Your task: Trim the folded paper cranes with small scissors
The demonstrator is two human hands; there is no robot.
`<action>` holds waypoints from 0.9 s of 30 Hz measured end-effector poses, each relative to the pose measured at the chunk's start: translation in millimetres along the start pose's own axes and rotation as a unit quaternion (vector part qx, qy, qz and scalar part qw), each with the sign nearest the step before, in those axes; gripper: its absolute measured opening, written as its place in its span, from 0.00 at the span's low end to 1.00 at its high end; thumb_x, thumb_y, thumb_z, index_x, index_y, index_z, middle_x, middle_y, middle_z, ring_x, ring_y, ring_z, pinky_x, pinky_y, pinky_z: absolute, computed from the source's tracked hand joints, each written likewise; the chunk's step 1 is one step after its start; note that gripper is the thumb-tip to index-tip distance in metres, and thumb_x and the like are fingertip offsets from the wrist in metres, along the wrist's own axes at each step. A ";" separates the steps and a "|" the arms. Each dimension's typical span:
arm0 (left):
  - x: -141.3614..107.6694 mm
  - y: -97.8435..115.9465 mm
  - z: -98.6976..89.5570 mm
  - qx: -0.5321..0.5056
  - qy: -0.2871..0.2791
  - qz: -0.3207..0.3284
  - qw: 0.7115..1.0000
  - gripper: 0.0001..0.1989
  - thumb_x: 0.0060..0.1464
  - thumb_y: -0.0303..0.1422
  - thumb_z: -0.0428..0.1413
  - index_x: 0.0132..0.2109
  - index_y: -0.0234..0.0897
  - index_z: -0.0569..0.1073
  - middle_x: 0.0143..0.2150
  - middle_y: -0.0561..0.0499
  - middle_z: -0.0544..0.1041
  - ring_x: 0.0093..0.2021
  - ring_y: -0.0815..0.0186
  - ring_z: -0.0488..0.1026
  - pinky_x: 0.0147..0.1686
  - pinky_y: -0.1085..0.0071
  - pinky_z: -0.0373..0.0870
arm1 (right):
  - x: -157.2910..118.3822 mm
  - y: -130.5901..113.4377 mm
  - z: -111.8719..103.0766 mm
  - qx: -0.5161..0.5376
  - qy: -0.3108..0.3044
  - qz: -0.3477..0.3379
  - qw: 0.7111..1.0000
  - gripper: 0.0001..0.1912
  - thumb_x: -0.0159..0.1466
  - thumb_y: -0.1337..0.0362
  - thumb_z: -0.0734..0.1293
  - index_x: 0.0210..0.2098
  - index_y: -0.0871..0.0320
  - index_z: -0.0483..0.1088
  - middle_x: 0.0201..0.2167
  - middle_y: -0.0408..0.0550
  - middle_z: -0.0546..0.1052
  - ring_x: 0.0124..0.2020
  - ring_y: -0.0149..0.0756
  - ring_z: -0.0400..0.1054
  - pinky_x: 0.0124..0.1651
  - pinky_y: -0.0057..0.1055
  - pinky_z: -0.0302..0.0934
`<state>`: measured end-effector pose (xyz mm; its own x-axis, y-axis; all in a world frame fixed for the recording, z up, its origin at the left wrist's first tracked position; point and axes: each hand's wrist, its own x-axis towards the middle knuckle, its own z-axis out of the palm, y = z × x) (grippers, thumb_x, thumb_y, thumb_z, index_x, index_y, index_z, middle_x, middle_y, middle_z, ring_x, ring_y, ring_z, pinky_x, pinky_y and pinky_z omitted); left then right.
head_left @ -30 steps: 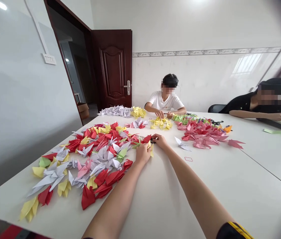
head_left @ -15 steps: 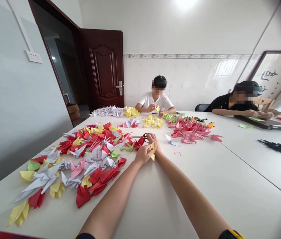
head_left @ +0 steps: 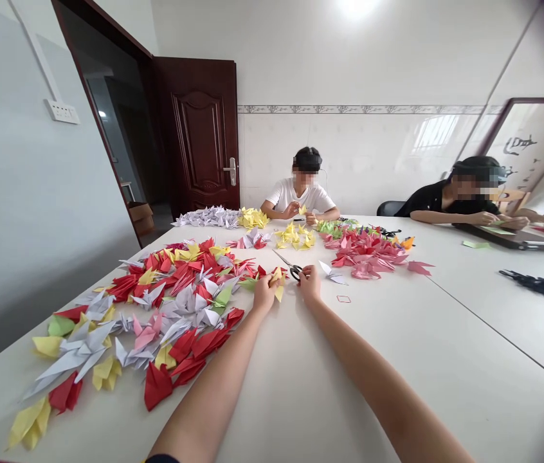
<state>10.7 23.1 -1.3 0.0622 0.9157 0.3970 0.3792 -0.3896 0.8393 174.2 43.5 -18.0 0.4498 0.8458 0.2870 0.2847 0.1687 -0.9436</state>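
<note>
Near the worktop (head_left: 445, 347) middle, well in from its near edge: yellow paper (head_left: 279, 286), pinched in left hand (head_left: 266, 290); scissors (head_left: 292, 265), handles held by right hand (head_left: 310, 281), tips best kept pointing away.

Yellow folded paper (head_left: 279, 289): a creased, pointed form, held in the fingers of the left hand (head_left: 265, 296), its long axis roughly upright. Scissors (head_left: 290, 265): slender metal blades and black looped handles, held at the handles by the right hand (head_left: 310, 283), with the tips directed obliquely toward the far and left edges of the table (head_left: 310, 392). Heap of folded papers (head_left: 190, 296): red, white, yellow, green and pink, spread between the left hand and the table's left edge.
</note>
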 end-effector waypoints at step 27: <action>8.7 -17.1 -1.6 -0.259 0.055 -0.095 0.959 0.14 0.35 0.25 0.63 0.35 0.33 0.75 0.36 0.46 0.79 0.35 0.64 0.77 0.40 0.68 0.72 | -85.1 -24.8 -80.2 0.152 -0.275 0.110 0.943 0.18 0.51 0.51 0.76 0.30 0.60 0.73 0.23 0.45 0.75 0.16 0.29 0.66 0.18 0.25 0.57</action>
<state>3.3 37.6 -11.6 -0.0721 0.9702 0.2312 -0.1384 -0.2393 0.9610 196.7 -73.3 -5.8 -0.0619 0.9977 0.0292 -0.0580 0.0256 -0.9980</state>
